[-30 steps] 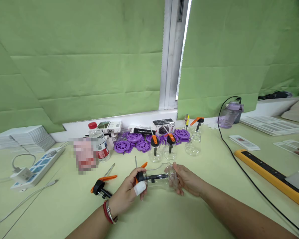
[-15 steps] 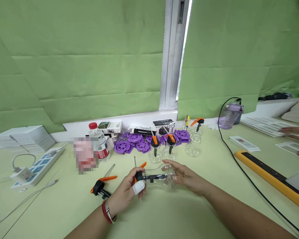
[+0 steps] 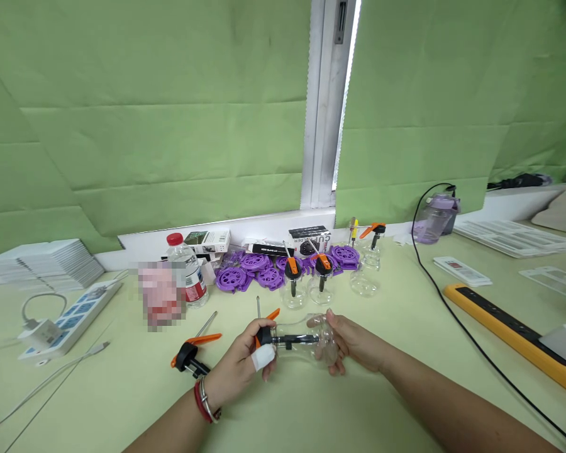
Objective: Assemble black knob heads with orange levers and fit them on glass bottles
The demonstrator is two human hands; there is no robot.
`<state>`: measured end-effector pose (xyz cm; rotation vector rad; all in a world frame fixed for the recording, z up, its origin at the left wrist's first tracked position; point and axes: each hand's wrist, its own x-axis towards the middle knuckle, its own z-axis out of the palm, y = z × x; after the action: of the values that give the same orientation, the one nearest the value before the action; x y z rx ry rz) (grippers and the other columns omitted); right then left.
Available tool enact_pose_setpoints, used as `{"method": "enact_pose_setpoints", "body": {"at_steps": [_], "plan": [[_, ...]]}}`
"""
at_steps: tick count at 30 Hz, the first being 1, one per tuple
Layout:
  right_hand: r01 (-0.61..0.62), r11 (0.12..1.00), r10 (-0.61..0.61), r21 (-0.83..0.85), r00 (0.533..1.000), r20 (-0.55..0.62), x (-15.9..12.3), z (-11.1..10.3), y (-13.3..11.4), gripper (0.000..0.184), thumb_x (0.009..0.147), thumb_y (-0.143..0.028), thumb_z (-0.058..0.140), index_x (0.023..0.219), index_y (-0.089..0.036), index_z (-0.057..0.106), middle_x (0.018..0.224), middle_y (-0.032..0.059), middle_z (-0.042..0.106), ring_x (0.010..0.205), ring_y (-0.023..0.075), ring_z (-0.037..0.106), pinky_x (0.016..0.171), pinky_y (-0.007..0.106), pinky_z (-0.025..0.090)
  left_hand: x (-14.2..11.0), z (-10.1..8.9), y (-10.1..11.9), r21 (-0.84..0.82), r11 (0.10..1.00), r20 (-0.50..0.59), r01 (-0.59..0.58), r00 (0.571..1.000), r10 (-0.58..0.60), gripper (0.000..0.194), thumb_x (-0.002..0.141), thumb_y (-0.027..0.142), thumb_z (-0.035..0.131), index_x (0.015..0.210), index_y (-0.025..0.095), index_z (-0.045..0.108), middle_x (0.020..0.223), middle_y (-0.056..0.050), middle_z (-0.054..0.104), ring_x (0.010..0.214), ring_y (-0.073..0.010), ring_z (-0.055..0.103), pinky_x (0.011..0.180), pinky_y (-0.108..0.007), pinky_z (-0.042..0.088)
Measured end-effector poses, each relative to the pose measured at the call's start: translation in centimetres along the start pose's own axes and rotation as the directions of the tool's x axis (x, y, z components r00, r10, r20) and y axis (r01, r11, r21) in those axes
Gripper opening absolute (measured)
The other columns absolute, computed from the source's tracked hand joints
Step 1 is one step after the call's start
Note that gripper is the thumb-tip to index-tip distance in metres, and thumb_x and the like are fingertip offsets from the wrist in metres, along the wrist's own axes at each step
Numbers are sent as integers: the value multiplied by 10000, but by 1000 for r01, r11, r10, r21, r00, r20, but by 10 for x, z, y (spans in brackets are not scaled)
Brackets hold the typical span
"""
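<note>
1. The right grip [image 3: 351, 343] now sits farther toward the wide end of the clear vessel [image 3: 304, 345].
2. The co-worker's hands have gone from the white panels [image 3: 514, 238] and nearby frame [image 3: 557, 283].

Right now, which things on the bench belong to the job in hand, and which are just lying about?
Job, likely:
- clear vessel, right hand
- black-and-orange top, left hand
- matching loose top

Lying about, likely:
- red-capped bottle
- white power strip
- purple-lidded jug
</note>
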<state>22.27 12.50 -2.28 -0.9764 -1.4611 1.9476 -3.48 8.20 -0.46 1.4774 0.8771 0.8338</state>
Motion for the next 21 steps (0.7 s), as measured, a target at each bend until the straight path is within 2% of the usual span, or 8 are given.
{"method": "enact_pose_setpoints", "body": {"at_steps": [2, 4, 6, 10, 12, 15, 17, 21], "plan": [[83, 996, -82, -34, 996, 19, -4, -1, -6, 732, 834, -656, 364, 1412, -227, 234, 1081, 156, 609, 699, 180, 653, 489, 254, 487, 1, -2, -1, -19, 1000, -16, -9, 1000, 9, 396, 864, 398, 516, 1163, 180, 374, 686, 11, 552, 555, -110, 497, 587, -277, 410], [184, 981, -181, -56, 982, 61, -8, -3, -11, 787, 788, -572, 555, 1430, -325, 172, 1350, 151, 410, 907, 203, 616, 606, 287, 522, 2, -3, -2, -27, 999, -38, -18, 999, 17, 388, 868, 398, 507, 1159, 180, 371, 686, 10, 555, 553, -108, 498, 581, -273, 407], [231, 971, -224, -66, 970, 96, -10, -4, -14, 832, 731, -452, 689, 1409, -374, 213, 1420, 115, 293, 1010, 212, 566, 692, 308, 521, 2, -3, -2, -24, 999, -49, -26, 998, 25, 380, 872, 398, 500, 1155, 180, 372, 694, 6, 559, 556, -107, 500, 585, -273, 410], [223, 974, -219, -43, 972, 87, -9, -4, -11, 753, 730, -392, 705, 1369, -333, 311, 1277, 107, 417, 915, 191, 610, 689, 315, 511, 0, -2, -1, 13, 1000, -44, -29, 999, 29, 379, 881, 389, 490, 1177, 188, 365, 708, -1, 565, 579, -112, 507, 603, -278, 416], [204, 979, -201, -27, 976, 79, -7, -3, -9, 728, 742, -441, 677, 1361, -298, 322, 1182, 109, 495, 802, 186, 644, 617, 306, 511, -1, -2, -1, 26, 999, -37, -23, 999, 24, 382, 882, 387, 490, 1186, 190, 370, 710, -6, 566, 589, -116, 511, 610, -282, 415], [135, 991, -134, -14, 990, 40, -4, 0, -4, 643, 790, -554, 559, 1304, -212, 380, 911, 79, 624, 616, 173, 649, 500, 269, 474, -2, -1, 0, 30, 999, -24, -16, 1000, 16, 397, 869, 399, 510, 1183, 190, 387, 714, -9, 562, 592, -120, 505, 604, -282, 417], [82, 996, -82, -20, 997, 2, -2, 1, -1, 613, 818, -626, 446, 1222, -165, 439, 744, 51, 640, 512, 160, 621, 441, 246, 439, -1, 1, 0, 31, 999, -13, -10, 1000, 10, 405, 861, 402, 522, 1182, 193, 393, 717, -7, 556, 594, -120, 502, 602, -281, 422], [45, 997, -47, -69, 999, -22, 2, 2, 5, 689, 807, -726, 278, 1038, -131, 538, 630, 37, 632, 406, 131, 568, 369, 207, 364, 0, 2, -2, 38, 999, -2, 3, 1000, -3, 399, 866, 401, 512, 1184, 194, 389, 723, -8, 552, 597, -121, 506, 602, -281, 426]]}}
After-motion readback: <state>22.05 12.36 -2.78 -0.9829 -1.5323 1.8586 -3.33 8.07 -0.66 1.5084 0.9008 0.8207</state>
